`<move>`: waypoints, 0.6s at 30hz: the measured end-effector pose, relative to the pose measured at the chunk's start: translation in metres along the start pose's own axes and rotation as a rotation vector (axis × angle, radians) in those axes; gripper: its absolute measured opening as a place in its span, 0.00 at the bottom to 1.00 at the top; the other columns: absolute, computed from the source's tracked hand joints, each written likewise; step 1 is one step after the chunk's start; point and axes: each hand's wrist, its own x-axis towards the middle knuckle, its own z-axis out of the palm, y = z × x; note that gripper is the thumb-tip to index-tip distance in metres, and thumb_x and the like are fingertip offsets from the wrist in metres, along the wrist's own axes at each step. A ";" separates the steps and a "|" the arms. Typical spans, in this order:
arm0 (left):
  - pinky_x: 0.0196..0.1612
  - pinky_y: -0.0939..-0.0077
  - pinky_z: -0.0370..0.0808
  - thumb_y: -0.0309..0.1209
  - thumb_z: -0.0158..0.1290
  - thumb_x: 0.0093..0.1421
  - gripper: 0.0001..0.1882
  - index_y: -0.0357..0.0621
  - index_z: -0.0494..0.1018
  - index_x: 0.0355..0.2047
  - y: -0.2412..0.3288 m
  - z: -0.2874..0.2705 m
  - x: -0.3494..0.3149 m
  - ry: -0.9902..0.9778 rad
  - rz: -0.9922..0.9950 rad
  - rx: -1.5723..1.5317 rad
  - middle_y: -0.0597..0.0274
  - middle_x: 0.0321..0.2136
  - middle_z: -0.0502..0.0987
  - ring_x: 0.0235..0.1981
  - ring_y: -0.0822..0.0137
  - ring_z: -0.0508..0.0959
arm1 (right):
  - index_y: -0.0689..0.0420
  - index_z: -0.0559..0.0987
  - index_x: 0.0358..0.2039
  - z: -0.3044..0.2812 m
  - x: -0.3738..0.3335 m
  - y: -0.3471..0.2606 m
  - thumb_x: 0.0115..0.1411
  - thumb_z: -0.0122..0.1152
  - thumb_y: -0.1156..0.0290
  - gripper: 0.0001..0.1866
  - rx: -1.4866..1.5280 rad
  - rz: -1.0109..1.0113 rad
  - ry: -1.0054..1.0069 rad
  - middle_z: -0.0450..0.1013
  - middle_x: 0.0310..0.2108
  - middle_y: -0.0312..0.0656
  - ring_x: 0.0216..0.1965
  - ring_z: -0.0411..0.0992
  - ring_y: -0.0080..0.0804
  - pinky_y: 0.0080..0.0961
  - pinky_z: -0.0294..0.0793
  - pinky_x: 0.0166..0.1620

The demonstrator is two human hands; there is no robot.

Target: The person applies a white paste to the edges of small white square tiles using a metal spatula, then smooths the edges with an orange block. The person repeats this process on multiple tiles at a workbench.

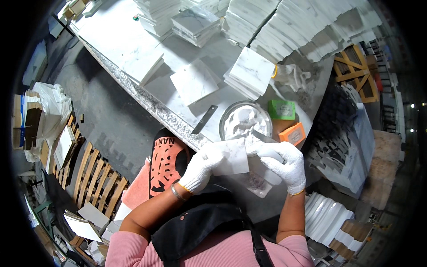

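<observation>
My left hand (201, 165), in a white knit glove, is closed on the edge of a small white marble tile (233, 156). To its right, my right hand (287, 165), gloved the same way, is closed around a tool that looks like a putty knife (263, 137). Its grey blade lies over the near edge of a round tub (223, 129) of white paste (244, 120); the handle is mostly hidden by my fingers. Between tile and right hand, white paste shows near the blade. A flat dark metal strip (204, 119) rests on the table left of the tub.
Right of the tub sit a green box (282, 110) and an orange box (292, 133). Beyond it are stacked marble tiles (251, 71), a single tile (194, 82) and crumpled gloves (292, 77). Long rows of tiles (307, 31) line the table's far side. Wooden pallets (95, 178) lie at left.
</observation>
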 end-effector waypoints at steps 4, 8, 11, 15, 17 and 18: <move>0.50 0.71 0.77 0.30 0.61 0.64 0.23 0.35 0.71 0.57 -0.001 -0.001 -0.001 0.030 -0.015 0.022 0.61 0.44 0.80 0.44 0.69 0.80 | 0.57 0.88 0.37 0.001 0.003 -0.001 0.48 0.76 0.70 0.14 -0.057 -0.019 0.012 0.82 0.33 0.41 0.33 0.78 0.33 0.29 0.76 0.41; 0.50 0.72 0.77 0.29 0.61 0.65 0.23 0.35 0.70 0.57 -0.002 -0.002 -0.002 0.028 -0.014 0.036 0.61 0.45 0.80 0.44 0.69 0.80 | 0.56 0.88 0.38 0.000 0.004 -0.003 0.48 0.75 0.69 0.15 -0.089 -0.026 -0.006 0.82 0.33 0.42 0.32 0.78 0.36 0.31 0.76 0.40; 0.51 0.71 0.77 0.29 0.60 0.65 0.22 0.36 0.71 0.57 -0.001 -0.002 -0.002 0.015 -0.010 0.038 0.61 0.45 0.80 0.44 0.69 0.79 | 0.53 0.88 0.40 -0.002 0.005 -0.002 0.50 0.75 0.68 0.15 -0.107 -0.030 -0.030 0.82 0.34 0.43 0.32 0.78 0.40 0.34 0.77 0.40; 0.51 0.71 0.76 0.28 0.60 0.65 0.22 0.36 0.71 0.58 0.002 0.001 -0.003 0.025 -0.010 0.031 0.61 0.46 0.80 0.45 0.69 0.79 | 0.53 0.89 0.40 -0.002 0.005 -0.002 0.50 0.75 0.68 0.15 -0.116 -0.035 -0.030 0.83 0.35 0.43 0.33 0.78 0.41 0.34 0.77 0.40; 0.52 0.71 0.76 0.28 0.60 0.65 0.22 0.36 0.71 0.58 0.002 0.002 -0.003 0.026 -0.010 0.027 0.60 0.46 0.79 0.46 0.69 0.79 | 0.53 0.89 0.40 -0.003 0.005 -0.003 0.50 0.75 0.67 0.15 -0.119 -0.039 -0.028 0.83 0.36 0.43 0.34 0.79 0.41 0.34 0.77 0.41; 0.52 0.71 0.76 0.28 0.60 0.65 0.22 0.36 0.70 0.58 0.002 0.002 -0.003 0.028 -0.010 0.025 0.60 0.47 0.79 0.46 0.69 0.79 | 0.53 0.89 0.40 -0.003 0.005 -0.004 0.50 0.75 0.67 0.15 -0.122 -0.040 -0.028 0.83 0.36 0.43 0.34 0.79 0.42 0.34 0.77 0.41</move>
